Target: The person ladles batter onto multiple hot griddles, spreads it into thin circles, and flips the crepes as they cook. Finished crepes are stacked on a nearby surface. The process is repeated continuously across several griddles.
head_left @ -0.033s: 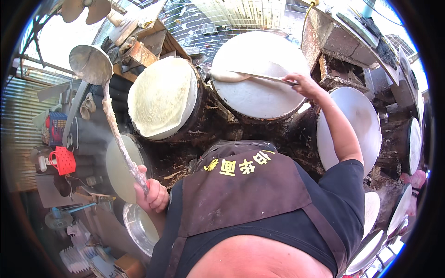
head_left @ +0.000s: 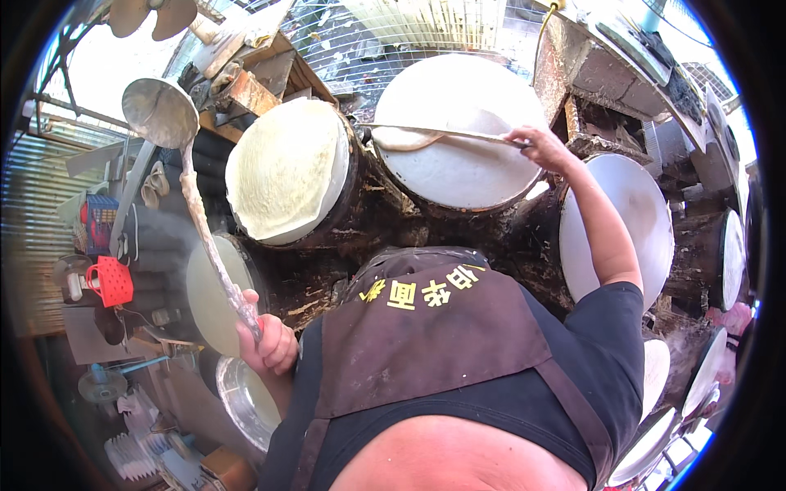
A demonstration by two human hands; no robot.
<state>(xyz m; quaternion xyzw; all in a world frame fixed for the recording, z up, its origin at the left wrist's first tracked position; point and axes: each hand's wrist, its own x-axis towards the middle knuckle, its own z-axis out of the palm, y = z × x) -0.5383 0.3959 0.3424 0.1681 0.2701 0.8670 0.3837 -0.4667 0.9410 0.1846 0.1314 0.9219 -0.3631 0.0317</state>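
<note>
My left hand is closed round the batter-crusted handle of a big metal ladle, held upright with its bowl at the upper left. With my right hand I grip the end of a long thin spatula, which reaches across a round pale griddle. Its far end points left, at the griddle's rim. Just under the blade, a rounded patch of pale batter lies by the left edge. To the left, another round griddle carries a cream-coloured sheet of batter.
A third griddle stands to the right, with more round plates beyond it. At the left are a round pale vessel and a metal pot. A red basket sits farther left. Wire mesh lies behind the griddles.
The spatula has shifted, its far end now reaching farther left to the griddle's rim. My right hand has moved slightly right. My left hand and the ladle stay in place.
</note>
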